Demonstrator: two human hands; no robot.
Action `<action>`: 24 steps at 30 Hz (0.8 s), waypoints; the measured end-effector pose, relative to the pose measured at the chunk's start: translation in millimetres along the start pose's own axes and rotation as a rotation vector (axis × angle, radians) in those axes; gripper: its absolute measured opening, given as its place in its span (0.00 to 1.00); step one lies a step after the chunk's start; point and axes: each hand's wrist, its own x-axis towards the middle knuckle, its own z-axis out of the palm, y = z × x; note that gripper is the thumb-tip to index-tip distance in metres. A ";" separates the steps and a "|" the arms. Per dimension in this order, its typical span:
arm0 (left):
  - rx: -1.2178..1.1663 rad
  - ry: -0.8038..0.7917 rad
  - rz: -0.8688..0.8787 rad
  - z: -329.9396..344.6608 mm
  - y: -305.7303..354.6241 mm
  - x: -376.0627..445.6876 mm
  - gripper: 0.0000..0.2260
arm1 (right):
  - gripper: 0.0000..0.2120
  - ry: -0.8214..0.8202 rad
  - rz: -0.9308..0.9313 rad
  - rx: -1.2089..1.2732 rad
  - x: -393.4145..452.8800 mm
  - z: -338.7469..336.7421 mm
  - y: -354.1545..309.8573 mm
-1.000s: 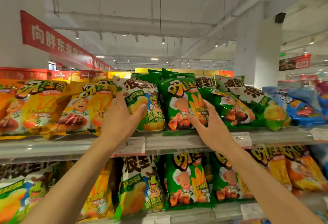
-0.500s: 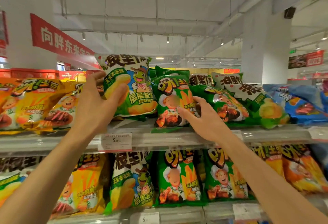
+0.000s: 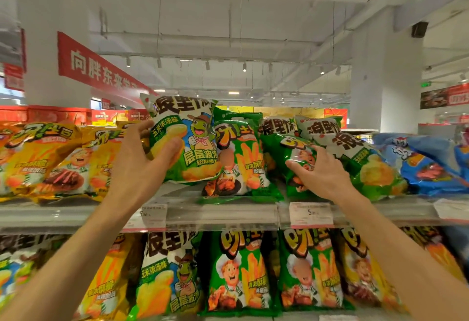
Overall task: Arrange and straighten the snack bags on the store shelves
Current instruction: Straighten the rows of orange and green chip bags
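Our left hand [image 3: 137, 165] grips the white-and-green frog bag [image 3: 185, 140], held upright and lifted above the upper shelf [image 3: 220, 212], thumb across its front. Our right hand [image 3: 321, 172] rests with relaxed fingers on a slumped green bag [image 3: 291, 155] lying on that shelf, beside an upright green chef bag [image 3: 239, 163]. Yellow bags [image 3: 50, 160] sit left.

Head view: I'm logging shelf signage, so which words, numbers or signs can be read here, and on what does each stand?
"向胖东来学": red hanging banner, white characters, its end cut off.
"玉米浓汤味", "层层波浪", "超酥脆": frog-mascot chip bag gripped by the left hand.
"香浓酥脆": green fries bag beside it.
"5": price tag below the right hand; its small print is unreadable.
Left price tag: too blurred to read surely.
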 end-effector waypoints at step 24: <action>-0.043 0.060 -0.110 -28.4 -19.4 6.5 0.33 | 0.32 0.310 -0.296 0.471 -57.2 -44.5 -89.4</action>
